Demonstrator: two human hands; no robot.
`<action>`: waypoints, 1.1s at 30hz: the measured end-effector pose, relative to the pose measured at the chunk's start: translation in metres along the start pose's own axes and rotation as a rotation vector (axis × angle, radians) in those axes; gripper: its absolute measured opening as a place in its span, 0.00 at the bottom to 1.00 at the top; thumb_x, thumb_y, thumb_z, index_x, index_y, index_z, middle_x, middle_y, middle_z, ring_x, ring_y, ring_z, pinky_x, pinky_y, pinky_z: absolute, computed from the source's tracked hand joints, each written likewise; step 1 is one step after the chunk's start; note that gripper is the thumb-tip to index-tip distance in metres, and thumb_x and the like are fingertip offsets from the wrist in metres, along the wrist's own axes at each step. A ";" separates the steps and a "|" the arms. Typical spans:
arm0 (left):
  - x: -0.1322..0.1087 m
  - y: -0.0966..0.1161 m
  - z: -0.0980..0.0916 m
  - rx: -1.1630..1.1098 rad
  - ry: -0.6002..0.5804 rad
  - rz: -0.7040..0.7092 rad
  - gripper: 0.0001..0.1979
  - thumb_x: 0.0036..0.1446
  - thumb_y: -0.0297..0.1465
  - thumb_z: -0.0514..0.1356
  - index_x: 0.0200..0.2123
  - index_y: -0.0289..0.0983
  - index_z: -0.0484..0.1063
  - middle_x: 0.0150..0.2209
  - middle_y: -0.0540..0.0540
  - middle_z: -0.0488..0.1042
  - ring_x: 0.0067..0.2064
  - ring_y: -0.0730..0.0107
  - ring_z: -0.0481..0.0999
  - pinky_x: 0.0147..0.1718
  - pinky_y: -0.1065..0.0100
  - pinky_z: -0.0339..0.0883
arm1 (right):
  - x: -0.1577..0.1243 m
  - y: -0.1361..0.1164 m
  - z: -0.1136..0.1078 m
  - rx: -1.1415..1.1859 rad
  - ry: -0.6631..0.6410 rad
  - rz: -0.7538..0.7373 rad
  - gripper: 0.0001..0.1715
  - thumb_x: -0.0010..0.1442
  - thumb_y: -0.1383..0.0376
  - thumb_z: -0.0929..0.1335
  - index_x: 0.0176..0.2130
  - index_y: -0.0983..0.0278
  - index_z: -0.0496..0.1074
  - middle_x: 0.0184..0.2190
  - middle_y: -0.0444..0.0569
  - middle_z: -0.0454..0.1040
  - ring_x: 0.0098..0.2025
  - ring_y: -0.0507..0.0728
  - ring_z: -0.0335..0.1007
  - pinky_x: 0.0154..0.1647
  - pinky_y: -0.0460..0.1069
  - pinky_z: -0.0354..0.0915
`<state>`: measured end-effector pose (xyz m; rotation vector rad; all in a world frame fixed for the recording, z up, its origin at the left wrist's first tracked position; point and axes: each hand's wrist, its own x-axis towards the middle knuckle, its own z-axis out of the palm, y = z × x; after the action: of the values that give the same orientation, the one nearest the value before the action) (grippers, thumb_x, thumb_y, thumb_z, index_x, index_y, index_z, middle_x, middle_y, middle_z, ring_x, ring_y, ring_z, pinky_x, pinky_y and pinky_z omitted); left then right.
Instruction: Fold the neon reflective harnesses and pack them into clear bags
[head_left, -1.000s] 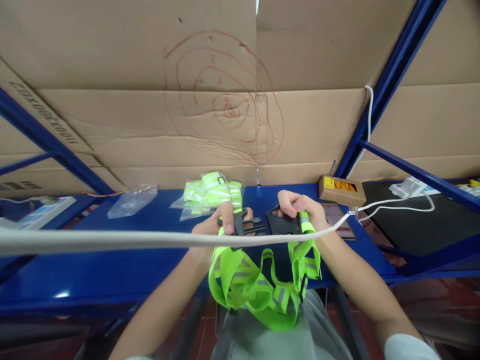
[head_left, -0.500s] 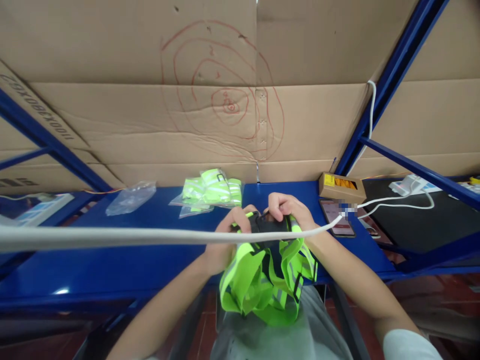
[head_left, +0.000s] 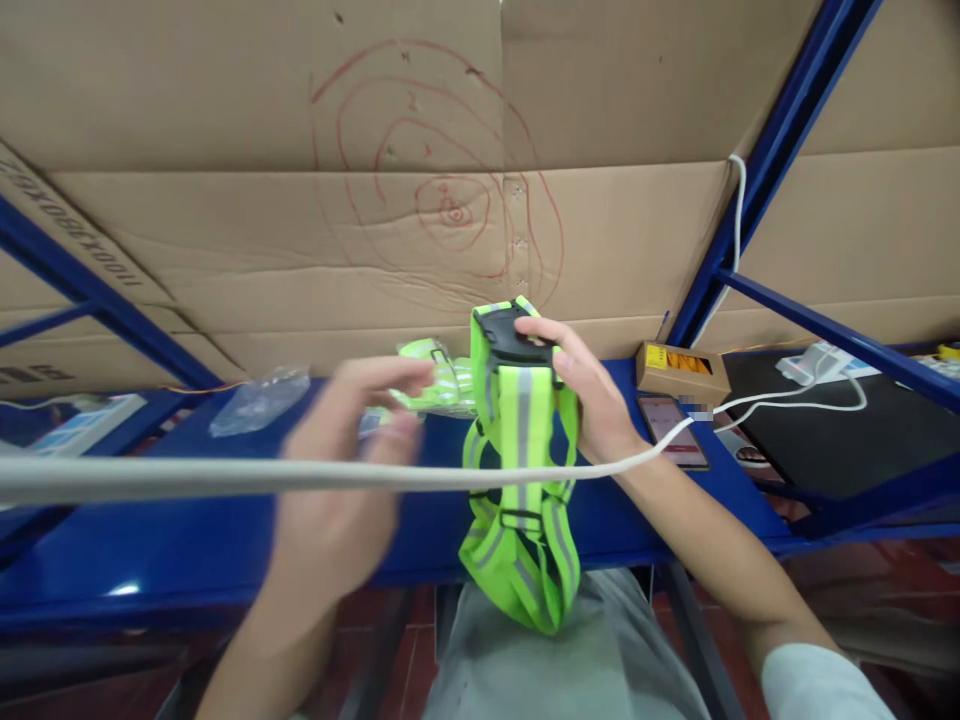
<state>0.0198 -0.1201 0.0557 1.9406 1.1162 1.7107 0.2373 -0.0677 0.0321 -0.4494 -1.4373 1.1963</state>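
My right hand (head_left: 589, 385) grips a neon yellow reflective strap vest (head_left: 525, 420) by its black plastic piece (head_left: 514, 335) at the top. Grey stripes run along the straps, which hang down in loops to just above my lap, with a black slider buckle partway. My left hand (head_left: 349, 450) is off to the left, apart from the vest and blurred by motion, its thumb and fingers spread with nothing between them. Behind the vest, bagged vests (head_left: 439, 385) of the same colour lie on the blue table (head_left: 187, 530), partly hidden by my left hand and the held vest.
A white cable (head_left: 225, 475) crosses in front of me at hand height. Crumpled clear plastic bags (head_left: 259, 400) lie at the left. At the right are a small carton (head_left: 682, 372) with orange contents and a phone (head_left: 673, 432). Blue frame posts (head_left: 780, 170) and cardboard (head_left: 262, 230) stand behind.
The vest was bunched between both hands. Now my right hand has raised it and its straps hang down. My left hand has let go and moved left.
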 end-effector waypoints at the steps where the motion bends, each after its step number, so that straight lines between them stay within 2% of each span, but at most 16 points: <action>1: -0.003 0.003 0.002 0.054 -0.106 0.007 0.22 0.57 0.35 0.68 0.56 0.46 0.75 0.53 0.46 0.75 0.51 0.56 0.73 0.52 0.57 0.69 | -0.001 -0.001 0.004 -0.099 -0.054 -0.057 0.34 0.68 0.43 0.63 0.63 0.59 0.65 0.64 0.52 0.69 0.63 0.62 0.70 0.63 0.55 0.68; 2: -0.004 0.004 0.006 0.088 -0.158 0.022 0.30 0.53 0.38 0.72 0.59 0.46 0.73 0.56 0.44 0.74 0.52 0.53 0.74 0.51 0.55 0.71 | -0.001 -0.003 0.007 -0.204 -0.122 -0.109 0.41 0.69 0.38 0.58 0.68 0.60 0.61 0.70 0.52 0.62 0.70 0.63 0.61 0.70 0.56 0.60; 4: 0.003 0.001 0.011 0.097 -0.128 0.061 0.42 0.45 0.38 0.77 0.63 0.46 0.68 0.60 0.42 0.72 0.55 0.49 0.75 0.53 0.53 0.72 | 0.002 -0.007 0.011 -0.414 -0.267 -0.203 0.50 0.69 0.34 0.50 0.73 0.61 0.52 0.75 0.51 0.51 0.77 0.63 0.44 0.77 0.57 0.45; 6: 0.018 -0.005 0.013 0.123 -0.122 0.101 0.45 0.43 0.38 0.78 0.64 0.46 0.67 0.62 0.42 0.70 0.60 0.47 0.72 0.59 0.50 0.69 | 0.009 -0.011 0.013 -0.594 -0.399 -0.306 0.52 0.69 0.35 0.46 0.75 0.66 0.46 0.77 0.54 0.45 0.78 0.62 0.36 0.78 0.59 0.36; 9: 0.041 -0.011 0.013 0.200 -0.178 0.193 0.42 0.46 0.40 0.77 0.64 0.44 0.67 0.64 0.42 0.69 0.65 0.46 0.67 0.65 0.49 0.62 | 0.021 -0.017 0.013 -0.727 -0.513 -0.432 0.47 0.74 0.42 0.47 0.75 0.71 0.44 0.76 0.59 0.45 0.78 0.62 0.39 0.78 0.59 0.39; 12: 0.052 -0.011 0.012 0.227 -0.150 0.239 0.27 0.55 0.38 0.72 0.58 0.43 0.74 0.57 0.44 0.75 0.60 0.52 0.73 0.61 0.53 0.66 | 0.021 -0.019 0.008 -0.762 -0.528 -0.446 0.37 0.77 0.52 0.51 0.75 0.67 0.44 0.73 0.56 0.55 0.74 0.60 0.54 0.75 0.57 0.52; 14: 0.054 -0.009 0.009 0.221 -0.116 0.248 0.18 0.58 0.35 0.69 0.53 0.43 0.77 0.52 0.45 0.78 0.54 0.58 0.77 0.57 0.57 0.69 | 0.013 -0.018 0.004 -0.812 -0.449 -0.452 0.32 0.77 0.57 0.55 0.74 0.61 0.50 0.67 0.52 0.67 0.66 0.59 0.67 0.69 0.55 0.62; 16: 0.056 -0.005 0.005 0.183 -0.081 0.248 0.17 0.58 0.32 0.70 0.51 0.41 0.78 0.51 0.47 0.80 0.52 0.61 0.78 0.56 0.60 0.71 | 0.005 -0.015 0.001 -0.869 -0.232 -0.511 0.26 0.75 0.60 0.58 0.69 0.54 0.60 0.59 0.48 0.75 0.58 0.58 0.74 0.62 0.54 0.68; 18: 0.061 0.002 0.002 0.062 -0.117 0.188 0.21 0.56 0.30 0.71 0.53 0.40 0.78 0.53 0.49 0.79 0.55 0.61 0.78 0.58 0.61 0.70 | 0.004 -0.010 -0.002 -0.889 0.043 -0.583 0.24 0.72 0.57 0.64 0.65 0.52 0.64 0.59 0.49 0.73 0.59 0.61 0.72 0.62 0.56 0.68; 20: 0.067 0.010 0.002 -0.156 -0.275 0.065 0.26 0.54 0.28 0.71 0.57 0.39 0.75 0.55 0.52 0.78 0.60 0.58 0.75 0.59 0.59 0.70 | 0.012 -0.004 -0.003 -0.870 0.224 -0.619 0.36 0.65 0.52 0.71 0.67 0.55 0.60 0.65 0.54 0.65 0.64 0.66 0.65 0.64 0.62 0.66; 22: 0.074 0.014 0.007 -0.378 -0.413 -0.042 0.28 0.54 0.27 0.69 0.59 0.39 0.72 0.55 0.54 0.77 0.63 0.54 0.73 0.57 0.57 0.71 | 0.023 0.001 -0.004 -0.865 0.240 -0.591 0.45 0.62 0.48 0.72 0.69 0.59 0.54 0.66 0.57 0.61 0.66 0.69 0.61 0.64 0.66 0.65; 24: 0.082 0.013 0.015 -0.501 -0.404 -0.090 0.24 0.54 0.26 0.68 0.56 0.39 0.74 0.50 0.52 0.80 0.58 0.55 0.78 0.53 0.57 0.75 | 0.032 0.003 -0.005 -0.895 0.198 -0.548 0.39 0.65 0.49 0.69 0.68 0.59 0.56 0.62 0.56 0.65 0.64 0.68 0.63 0.62 0.67 0.65; 26: 0.090 0.007 0.022 -0.511 -0.327 -0.118 0.18 0.55 0.26 0.68 0.50 0.39 0.77 0.42 0.50 0.81 0.48 0.59 0.84 0.46 0.60 0.80 | 0.036 0.003 -0.008 -0.952 0.198 -0.537 0.30 0.68 0.51 0.68 0.64 0.57 0.62 0.59 0.54 0.68 0.63 0.67 0.64 0.63 0.67 0.63; 28: 0.097 -0.003 0.026 -0.470 -0.316 -0.132 0.15 0.56 0.26 0.68 0.47 0.39 0.77 0.38 0.50 0.80 0.40 0.62 0.85 0.39 0.62 0.82 | 0.036 0.001 -0.015 -0.987 0.276 -0.573 0.26 0.68 0.50 0.68 0.60 0.56 0.65 0.60 0.54 0.65 0.66 0.67 0.61 0.66 0.67 0.61; 31: 0.107 -0.012 0.024 -0.445 -0.391 -0.112 0.15 0.55 0.23 0.66 0.46 0.40 0.77 0.40 0.50 0.80 0.41 0.61 0.84 0.38 0.61 0.82 | 0.042 -0.002 -0.032 -0.861 0.338 -0.634 0.32 0.68 0.46 0.67 0.63 0.57 0.60 0.65 0.57 0.61 0.69 0.64 0.59 0.68 0.64 0.61; 33: 0.111 -0.012 0.022 -0.442 -0.442 -0.089 0.14 0.54 0.22 0.65 0.45 0.39 0.77 0.41 0.51 0.79 0.44 0.59 0.84 0.40 0.58 0.82 | 0.053 -0.006 -0.044 -0.697 0.245 -0.598 0.34 0.70 0.43 0.63 0.65 0.57 0.56 0.65 0.57 0.63 0.68 0.61 0.63 0.66 0.60 0.65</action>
<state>0.0337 -0.0265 0.1185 1.8213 0.5942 1.2569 0.2645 -0.0085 0.0561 -0.5563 -1.5904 0.1369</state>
